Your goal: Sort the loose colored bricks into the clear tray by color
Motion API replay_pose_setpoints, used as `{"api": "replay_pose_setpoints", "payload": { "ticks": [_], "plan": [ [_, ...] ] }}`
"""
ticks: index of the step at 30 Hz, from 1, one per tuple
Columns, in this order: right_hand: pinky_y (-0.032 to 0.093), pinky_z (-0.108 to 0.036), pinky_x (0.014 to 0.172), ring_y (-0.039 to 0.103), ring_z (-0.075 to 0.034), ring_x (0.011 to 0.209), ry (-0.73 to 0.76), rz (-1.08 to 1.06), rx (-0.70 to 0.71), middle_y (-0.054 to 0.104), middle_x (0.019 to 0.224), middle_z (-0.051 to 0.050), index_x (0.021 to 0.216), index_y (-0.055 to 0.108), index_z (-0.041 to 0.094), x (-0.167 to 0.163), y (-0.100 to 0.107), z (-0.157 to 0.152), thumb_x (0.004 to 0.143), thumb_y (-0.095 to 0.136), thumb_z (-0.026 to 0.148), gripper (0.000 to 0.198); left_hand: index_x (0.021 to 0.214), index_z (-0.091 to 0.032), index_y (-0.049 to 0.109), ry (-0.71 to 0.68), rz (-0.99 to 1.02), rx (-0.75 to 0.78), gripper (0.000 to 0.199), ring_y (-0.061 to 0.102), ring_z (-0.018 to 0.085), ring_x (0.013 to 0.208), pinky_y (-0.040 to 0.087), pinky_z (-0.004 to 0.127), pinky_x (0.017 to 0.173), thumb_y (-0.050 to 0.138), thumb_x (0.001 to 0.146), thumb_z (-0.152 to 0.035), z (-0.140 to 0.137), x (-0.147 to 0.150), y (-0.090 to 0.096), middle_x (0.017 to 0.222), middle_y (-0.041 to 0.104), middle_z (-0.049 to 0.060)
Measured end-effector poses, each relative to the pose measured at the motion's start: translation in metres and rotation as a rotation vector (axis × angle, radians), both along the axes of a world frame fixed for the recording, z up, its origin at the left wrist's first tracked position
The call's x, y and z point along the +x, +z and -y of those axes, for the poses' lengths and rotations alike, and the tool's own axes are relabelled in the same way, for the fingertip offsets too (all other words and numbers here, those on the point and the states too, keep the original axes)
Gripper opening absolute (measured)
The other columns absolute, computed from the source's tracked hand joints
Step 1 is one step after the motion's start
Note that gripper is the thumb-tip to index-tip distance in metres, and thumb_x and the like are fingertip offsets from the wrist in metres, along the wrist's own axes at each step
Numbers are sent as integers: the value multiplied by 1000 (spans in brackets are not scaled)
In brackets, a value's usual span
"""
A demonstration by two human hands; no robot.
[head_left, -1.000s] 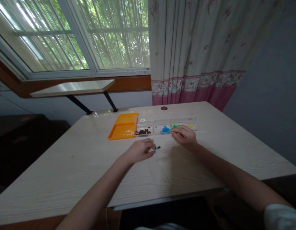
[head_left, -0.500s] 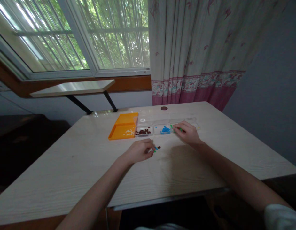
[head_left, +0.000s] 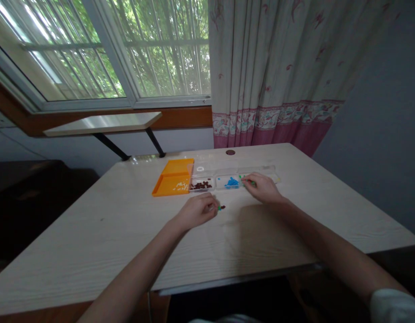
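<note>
My left hand (head_left: 201, 209) rests low over the table, thumb and fingers closed at the tip of a small cluster of coloured pieces (head_left: 222, 207), dark brown and green, whose near end the fingers hide. My right hand (head_left: 262, 185) reaches into the right part of a clear compartment box (head_left: 226, 188), fingers pinched together among small green pieces; whatever is in the pinch is too small to tell. Left of it, the box holds blue pieces (head_left: 232, 182) in one compartment and dark brown pieces (head_left: 201, 185) in another.
An orange tray (head_left: 167, 183) with loose white pieces (head_left: 181, 185) adjoins the box on the left. Behind the box is a round brown disc (head_left: 230, 152) in the tabletop. A raised shelf (head_left: 106, 123) on black supports stands at the back left, by the window.
My left fingers have shifted slightly and closed in toward the brown and green pieces; a blue bit seen there before is mostly covered. My right hand stays at the box, moved only a little.
</note>
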State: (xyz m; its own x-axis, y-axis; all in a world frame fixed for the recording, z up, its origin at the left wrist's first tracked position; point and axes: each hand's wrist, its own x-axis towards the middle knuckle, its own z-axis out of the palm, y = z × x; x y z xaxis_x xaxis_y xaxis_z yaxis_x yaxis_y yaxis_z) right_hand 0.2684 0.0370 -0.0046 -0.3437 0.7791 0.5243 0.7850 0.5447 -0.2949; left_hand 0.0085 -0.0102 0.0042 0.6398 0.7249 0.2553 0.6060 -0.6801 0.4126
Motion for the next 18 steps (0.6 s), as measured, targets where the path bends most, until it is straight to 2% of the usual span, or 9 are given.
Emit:
{"api": "replay_pose_setpoints", "payload": {
  "ticks": [3, 7, 18],
  "plan": [
    [42, -21, 64, 59, -11, 71, 181, -12, 0, 66, 81, -2, 89, 66, 22, -21, -6, 13, 82, 52, 29, 17, 84, -17, 60, 32, 98, 39, 12, 51, 11, 67, 39, 20, 61, 51, 77, -18, 1, 3, -1, 75, 56, 2],
    [42, -20, 64, 59, -11, 71, 329, -32, 43, 66, 78, -1, 91, 64, 21, -41, -12, 27, 80, 56, 36, 20, 84, -17, 61, 42, 153, 71, 10, 51, 10, 67, 38, 19, 61, 52, 78, -18, 2, 7, -2, 73, 55, 1],
    [40, -20, 62, 58, -11, 67, 399, -78, 64, 65, 76, -1, 87, 63, 21, -45, -14, 33, 82, 54, 35, 18, 83, -17, 60, 41, 201, 125, 9, 51, 10, 67, 39, 19, 59, 52, 80, -20, 3, 10, -3, 71, 54, 1]
  ]
}}
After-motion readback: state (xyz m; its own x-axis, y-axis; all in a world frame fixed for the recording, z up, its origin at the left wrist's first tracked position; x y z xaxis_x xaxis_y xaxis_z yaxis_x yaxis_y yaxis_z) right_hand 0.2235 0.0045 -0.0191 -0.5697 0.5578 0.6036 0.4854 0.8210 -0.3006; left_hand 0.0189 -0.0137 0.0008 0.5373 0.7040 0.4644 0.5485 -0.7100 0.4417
